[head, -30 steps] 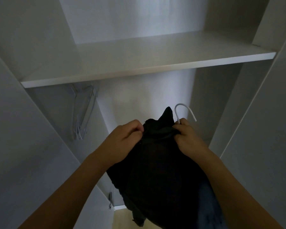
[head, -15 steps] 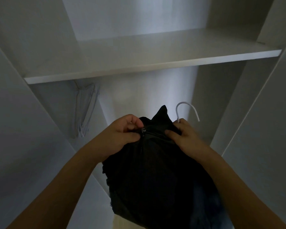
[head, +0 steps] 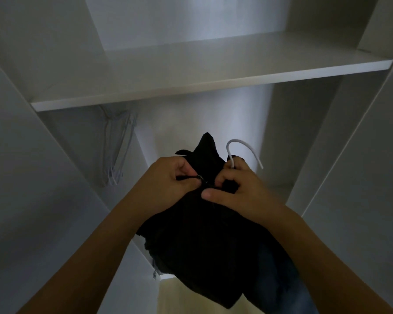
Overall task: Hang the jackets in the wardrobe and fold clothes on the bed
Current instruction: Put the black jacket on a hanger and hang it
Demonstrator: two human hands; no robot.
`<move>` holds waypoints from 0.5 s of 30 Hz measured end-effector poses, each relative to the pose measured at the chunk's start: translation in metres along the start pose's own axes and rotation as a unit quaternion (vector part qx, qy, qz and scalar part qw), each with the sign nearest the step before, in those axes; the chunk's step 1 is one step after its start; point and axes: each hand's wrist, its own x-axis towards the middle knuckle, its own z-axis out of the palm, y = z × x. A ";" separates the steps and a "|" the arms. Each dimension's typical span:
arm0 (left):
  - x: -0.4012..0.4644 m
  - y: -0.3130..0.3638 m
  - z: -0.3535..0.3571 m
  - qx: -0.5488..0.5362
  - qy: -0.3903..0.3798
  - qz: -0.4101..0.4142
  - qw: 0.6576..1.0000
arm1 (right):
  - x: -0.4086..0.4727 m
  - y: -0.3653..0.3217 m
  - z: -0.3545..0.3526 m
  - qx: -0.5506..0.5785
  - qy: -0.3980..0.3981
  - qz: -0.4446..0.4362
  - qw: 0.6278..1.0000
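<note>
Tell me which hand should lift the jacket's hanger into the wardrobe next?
Probably the right hand: the white hanger hook rises from its grip above the black jacket. The left hand is pinching the zipper pull.

The jacket (head: 209, 241) gripped between both hands is matt black cloth with a fine ribbed weave. Its zip pull (head: 200, 177) at the grip glints like metal. Just above the grip, the hanger hook (head: 243, 148) looks smooth, white and coated. Beyond, the shelf (head: 191, 71) is smooth matt white board.
</note>
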 end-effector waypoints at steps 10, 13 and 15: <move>-0.005 0.000 0.003 0.131 -0.031 0.062 0.989 | 0.001 0.005 0.003 0.065 -0.097 0.013 0.993; -0.006 0.004 0.003 0.158 -0.054 0.088 0.982 | 0.002 0.006 0.002 0.073 -0.124 0.039 0.989; -0.008 0.005 0.004 0.166 -0.047 0.100 0.980 | 0.003 0.007 0.001 0.068 -0.141 0.041 0.987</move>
